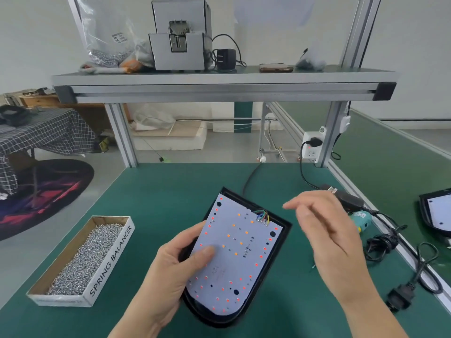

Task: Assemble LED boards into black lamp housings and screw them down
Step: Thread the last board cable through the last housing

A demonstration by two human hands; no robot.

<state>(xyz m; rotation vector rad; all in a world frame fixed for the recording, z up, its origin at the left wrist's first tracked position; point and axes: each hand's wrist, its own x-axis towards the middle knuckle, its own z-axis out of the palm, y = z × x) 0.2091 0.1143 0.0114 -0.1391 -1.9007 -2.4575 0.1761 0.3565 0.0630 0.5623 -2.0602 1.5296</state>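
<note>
The black lamp housing (275,252) lies on the green desk (170,186) with the LED board (234,259) seated inside it. The left hand (170,262) grips the housing's left edge, thumb pressed on the board. Just right of the housing, the right hand (327,230) hovers with loosely bent fingers, holding nothing. Left of the housing sits a cardboard box (109,259) of screws (85,259).

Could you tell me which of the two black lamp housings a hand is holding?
The central black plastic housing, gripped by the left hand; the other housing, at the right edge, lies untouched.
</note>
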